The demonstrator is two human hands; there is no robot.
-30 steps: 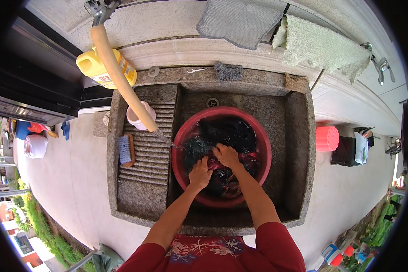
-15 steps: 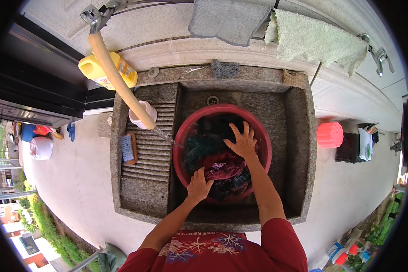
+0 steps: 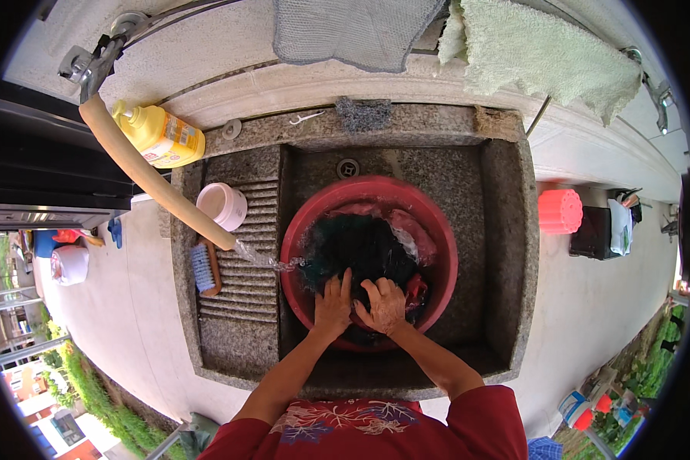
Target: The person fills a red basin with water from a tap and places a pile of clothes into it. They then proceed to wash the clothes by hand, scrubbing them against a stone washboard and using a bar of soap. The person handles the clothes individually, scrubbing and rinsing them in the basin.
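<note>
Head view: left hand point(image 3: 332, 308) and right hand point(image 3: 386, 307) are touching dark laundry point(image 3: 364, 245), mostly beyond them in the red basin point(image 3: 449, 268); pinch unclear.

In front of you stands a stone sink point(image 3: 241, 343). On its ribbed left side you have a pink cup point(image 3: 222, 205) and, nearer you, a blue-bristled brush point(image 3: 205, 267). A red basin point(image 3: 450, 261) sits in the deep right side, in front of the drain point(image 3: 347, 168). Along your back rim lie a ring point(image 3: 231, 129), a white hook point(image 3: 307, 118), a grey scourer point(image 3: 363, 114) and a brown pad point(image 3: 496, 123).
</note>
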